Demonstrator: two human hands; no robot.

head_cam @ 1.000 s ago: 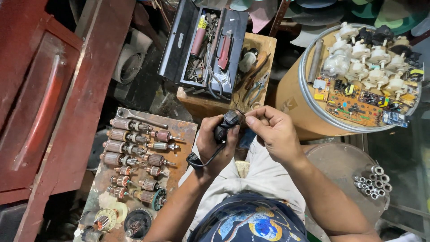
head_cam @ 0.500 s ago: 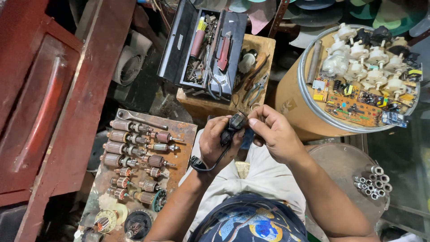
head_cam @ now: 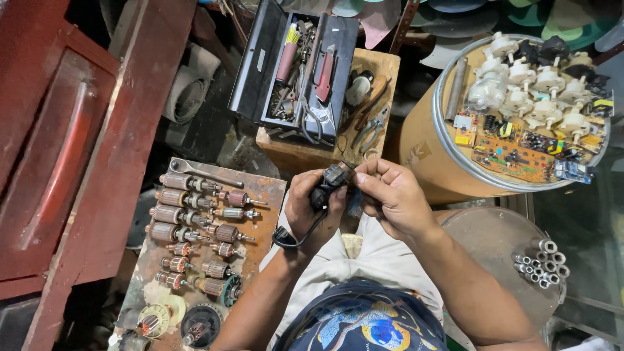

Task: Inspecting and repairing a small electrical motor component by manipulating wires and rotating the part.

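Two hands meet over the person's lap in the head view, both on one small dark motor part (head_cam: 331, 181). The left hand (head_cam: 309, 211) wraps its fingers round the part's lower body, thumb pressed against its side, so the part stands tilted with its top pointing far and to the right. The right hand (head_cam: 390, 198) comes in from the right, its thumb and forefinger pinched together on the part's upper end. A thin black cable (head_cam: 296, 235) droops from the part across the left wrist and curls into a loop there. The part looks like black plastic and dull metal, blocky, with a rounded head.

Left of the hands lies a rusty metal tray (head_cam: 263, 195), flat and spotted brown, holding rows of motor armatures (head_cam: 188, 214): cylinders with copper-coloured windings and steel shafts. A long steel wrench (head_cam: 205, 172) lies along the tray's far edge. Farther off, an open black toolbox (head_cam: 296, 71) full of pliers and screwdrivers rests on a worn wooden box (head_cam: 377, 71). To the far right a tan drum (head_cam: 422, 149) with a metal rim carries circuit boards (head_cam: 513, 153) and white plastic pump parts (head_cam: 526, 84). Near the right, short steel tubes (head_cam: 543, 260) sit clustered on a round lid (head_cam: 494, 240).
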